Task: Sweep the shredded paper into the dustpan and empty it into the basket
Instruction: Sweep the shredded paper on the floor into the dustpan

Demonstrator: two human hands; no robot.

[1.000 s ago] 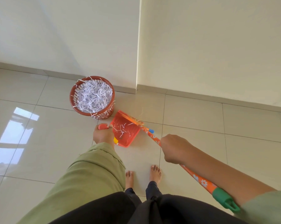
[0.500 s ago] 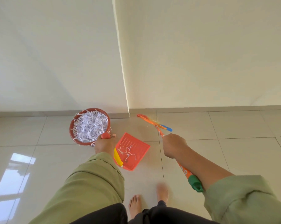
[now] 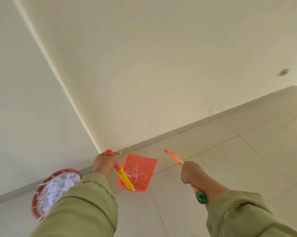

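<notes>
With sweeping apparently finished, the left hand (image 3: pixel 104 164) is gripping the dustpan (image 3: pixel 137 171), a few shreds awaiting emptying into the nearly full basket (image 3: pixel 56 187), while the right hand (image 3: pixel 191 171) is gripping the broom (image 3: pixel 174 157).

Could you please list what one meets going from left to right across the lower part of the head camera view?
basket of shredded paper → left hand gripping the dustpan handle → dustpan holding a few paper shreds → right hand gripping the broom
</notes>
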